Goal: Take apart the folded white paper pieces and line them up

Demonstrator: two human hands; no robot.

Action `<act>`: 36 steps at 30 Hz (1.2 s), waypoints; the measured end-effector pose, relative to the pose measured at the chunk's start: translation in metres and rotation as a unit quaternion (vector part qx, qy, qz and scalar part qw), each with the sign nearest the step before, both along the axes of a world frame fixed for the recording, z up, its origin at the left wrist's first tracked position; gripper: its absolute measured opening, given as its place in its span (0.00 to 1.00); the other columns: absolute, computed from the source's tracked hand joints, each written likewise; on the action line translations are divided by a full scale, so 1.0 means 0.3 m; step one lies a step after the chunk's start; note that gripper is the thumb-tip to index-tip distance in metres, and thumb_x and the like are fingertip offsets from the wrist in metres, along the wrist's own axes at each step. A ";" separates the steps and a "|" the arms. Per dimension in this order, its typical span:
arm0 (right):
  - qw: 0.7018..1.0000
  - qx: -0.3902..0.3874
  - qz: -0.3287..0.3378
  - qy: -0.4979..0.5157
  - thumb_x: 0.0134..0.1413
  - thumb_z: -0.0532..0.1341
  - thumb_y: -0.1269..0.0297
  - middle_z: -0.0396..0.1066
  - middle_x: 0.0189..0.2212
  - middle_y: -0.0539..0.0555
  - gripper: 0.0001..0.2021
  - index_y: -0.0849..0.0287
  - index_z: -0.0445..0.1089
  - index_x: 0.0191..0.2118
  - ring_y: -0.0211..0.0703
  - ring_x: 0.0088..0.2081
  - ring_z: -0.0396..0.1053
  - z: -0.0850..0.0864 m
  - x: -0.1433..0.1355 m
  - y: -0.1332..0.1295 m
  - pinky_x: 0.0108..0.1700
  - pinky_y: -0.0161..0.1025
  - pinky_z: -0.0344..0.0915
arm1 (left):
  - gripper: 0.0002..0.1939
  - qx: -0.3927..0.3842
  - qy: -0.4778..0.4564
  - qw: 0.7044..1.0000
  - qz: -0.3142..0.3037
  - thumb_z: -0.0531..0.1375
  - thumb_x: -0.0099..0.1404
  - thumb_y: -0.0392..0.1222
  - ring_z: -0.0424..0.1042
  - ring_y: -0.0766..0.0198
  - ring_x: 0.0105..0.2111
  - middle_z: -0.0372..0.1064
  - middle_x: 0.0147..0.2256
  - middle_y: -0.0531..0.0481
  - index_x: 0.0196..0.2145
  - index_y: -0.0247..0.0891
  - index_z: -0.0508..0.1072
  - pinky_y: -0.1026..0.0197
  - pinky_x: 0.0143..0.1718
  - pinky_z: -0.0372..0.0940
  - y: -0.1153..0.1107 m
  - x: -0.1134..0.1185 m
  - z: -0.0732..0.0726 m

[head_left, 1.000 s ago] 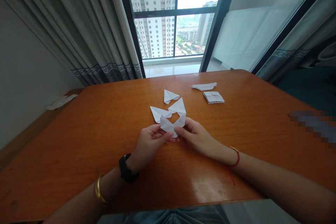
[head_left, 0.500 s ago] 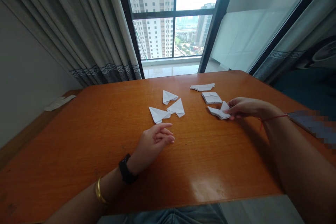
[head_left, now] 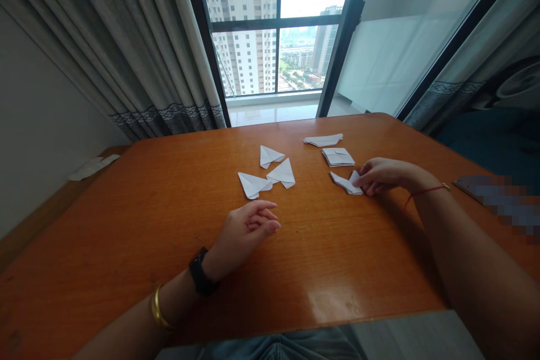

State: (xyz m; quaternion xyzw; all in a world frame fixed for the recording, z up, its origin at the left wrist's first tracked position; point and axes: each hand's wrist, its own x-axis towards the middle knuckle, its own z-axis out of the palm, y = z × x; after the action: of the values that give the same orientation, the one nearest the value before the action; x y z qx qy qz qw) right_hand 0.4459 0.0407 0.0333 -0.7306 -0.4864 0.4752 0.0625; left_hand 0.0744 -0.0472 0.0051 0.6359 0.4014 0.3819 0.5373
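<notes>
At the right of the table, my right hand (head_left: 382, 175) has its thumb and fingers closed at the right end of a V-shaped folded paper (head_left: 343, 183). The paper lies low at the tabletop, and part of it is hidden by my fingertips. Just behind it lies a square folded paper (head_left: 338, 157), with a long, narrow folded paper (head_left: 323, 140) farther back. My left hand (head_left: 248, 228) is empty, its fingers loosely bent and apart. Beyond its fingertips are three pointed folded papers: a left one (head_left: 253, 184), a back one (head_left: 270, 156) and a right one (head_left: 282, 173).
All of this is on a brown wooden table (head_left: 169, 208). A blurred-out flat device (head_left: 502, 202) lies at its right side. White papers (head_left: 93, 167) sit on a ledge at the left. Behind the table are a curtain (head_left: 169, 56) and a window.
My right hand and the V-shaped paper have moved slightly left and toward me. My left hand stays almost where it was. The view has shifted a little.
</notes>
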 end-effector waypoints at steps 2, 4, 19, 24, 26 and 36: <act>1.000 0.009 -0.002 0.005 0.33 0.74 0.58 0.75 0.27 0.61 0.19 0.66 0.73 0.31 0.44 0.27 0.75 0.006 0.008 -0.005 0.23 0.31 0.70 | 0.17 0.000 0.004 1.000 -0.001 0.64 0.59 0.44 0.75 0.64 0.31 0.73 0.34 0.47 0.44 0.34 0.71 0.65 0.32 0.70 -0.001 0.000 0.003; 1.000 0.027 -0.006 0.004 0.33 0.73 0.56 0.76 0.29 0.62 0.18 0.64 0.73 0.30 0.46 0.27 0.75 0.023 0.022 -0.012 0.23 0.34 0.70 | 0.17 0.000 0.006 1.000 -0.001 0.64 0.59 0.44 0.76 0.64 0.31 0.73 0.35 0.47 0.44 0.35 0.71 0.65 0.32 0.70 -0.001 -0.001 0.004; 0.802 0.460 0.333 -0.184 0.60 0.55 0.52 0.56 0.62 0.61 0.24 0.56 0.61 0.59 0.59 0.64 0.49 -0.096 -0.467 -0.096 0.61 0.63 0.44 | 0.14 0.206 0.361 0.907 0.061 0.58 0.64 0.45 0.54 0.47 0.61 0.62 0.58 0.43 0.46 0.43 0.74 0.33 0.59 0.47 0.061 -0.054 0.014; 0.818 0.438 0.322 -0.188 0.61 0.54 0.49 0.73 0.47 0.58 0.18 0.55 0.72 0.46 0.56 0.53 0.65 -0.084 -0.469 -0.096 0.60 0.65 0.40 | 0.20 0.177 0.422 0.885 0.077 0.53 0.68 0.50 0.53 0.44 0.61 0.61 0.59 0.42 0.55 0.46 0.66 0.19 0.53 0.30 0.096 -0.075 0.005; 0.823 0.441 0.299 -0.196 0.63 0.52 0.55 0.75 0.42 0.57 0.15 0.56 0.73 0.41 0.52 0.47 0.69 -0.060 -0.460 -0.076 0.58 0.59 0.48 | 0.17 0.182 0.419 0.885 0.093 0.50 0.69 0.49 0.63 0.48 0.54 0.68 0.52 0.43 0.52 0.45 0.69 0.21 0.54 0.31 0.100 -0.076 0.012; 0.845 0.304 0.387 -0.207 0.41 0.67 0.69 0.74 0.45 0.53 0.19 0.48 0.74 0.43 0.57 0.48 0.65 0.012 -0.512 0.132 0.47 0.47 0.58 | 0.24 0.209 0.466 0.857 0.073 0.47 0.65 0.31 0.55 0.48 0.59 0.62 0.58 0.44 0.56 0.45 0.64 0.20 0.54 0.32 0.138 -0.113 0.000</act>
State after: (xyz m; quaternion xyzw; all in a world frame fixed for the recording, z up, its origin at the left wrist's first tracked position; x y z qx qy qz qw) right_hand 0.2922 0.0802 0.0368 -0.5088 -0.8515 0.1266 -0.0103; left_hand 0.0404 -0.0058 0.0051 0.8059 0.5606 0.1541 0.1124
